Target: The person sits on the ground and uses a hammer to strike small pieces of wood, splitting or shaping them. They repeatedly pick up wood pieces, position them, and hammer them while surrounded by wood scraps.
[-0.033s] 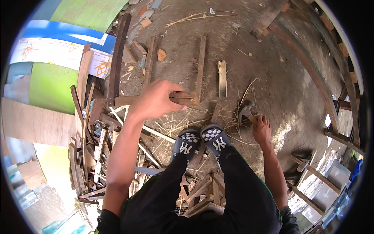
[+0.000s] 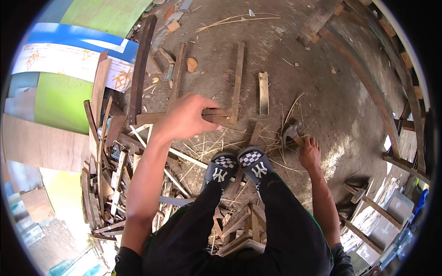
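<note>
My left hand (image 2: 186, 117) grips a wooden crosspiece (image 2: 148, 119), thumb and fingers wrapped around it near its right end. A small shiny spot, perhaps a nail head, shows at that end. The crosspiece meets a wooden batten (image 2: 238, 80) that runs away from me. Another batten (image 2: 177, 73) and a longer dark one (image 2: 141, 69) extend the same way on the left. Off to the right, my right hand (image 2: 310, 154) is closed around the handle of a claw hammer (image 2: 291, 132), its head low over the dirt.
A short wood offcut (image 2: 263, 93) lies beyond the hammer. Scrap wood (image 2: 103, 184) is heaped at left beside painted panels (image 2: 62, 99). Straw and splinters (image 2: 202, 143) litter the ground by my sandals (image 2: 251, 158). A wooden frame (image 2: 368, 73) curves along the right.
</note>
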{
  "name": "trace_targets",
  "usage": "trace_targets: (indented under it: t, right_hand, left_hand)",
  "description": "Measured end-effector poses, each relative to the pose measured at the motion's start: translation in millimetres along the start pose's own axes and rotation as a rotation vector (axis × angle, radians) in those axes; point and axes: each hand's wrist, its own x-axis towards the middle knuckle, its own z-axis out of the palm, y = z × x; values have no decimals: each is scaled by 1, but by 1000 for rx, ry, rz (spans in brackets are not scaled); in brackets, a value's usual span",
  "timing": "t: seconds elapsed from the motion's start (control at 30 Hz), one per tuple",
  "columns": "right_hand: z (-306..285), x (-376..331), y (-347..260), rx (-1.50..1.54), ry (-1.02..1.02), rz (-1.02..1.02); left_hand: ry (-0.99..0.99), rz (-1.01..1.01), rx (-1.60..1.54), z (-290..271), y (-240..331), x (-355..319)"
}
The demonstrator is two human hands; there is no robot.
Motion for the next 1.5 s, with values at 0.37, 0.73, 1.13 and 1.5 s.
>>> trace_targets:
  t: [0.37, 0.73, 1.13, 1.5]
  right_hand:
    - [-40, -12, -35, 415, -61, 94]
    - [-194, -65, -170, 858, -70, -370]
    - [-202, -59, -207, 511, 27, -528]
    - [-175, -66, -164, 318, 349, -779]
  left_hand:
    - [-202, 87, 12, -19, -3, 18]
    - [-224, 136, -51, -14, -15, 19]
    - [-191, 189, -122, -8, -22, 17]
    - [-172, 251, -100, -2, -16, 22]
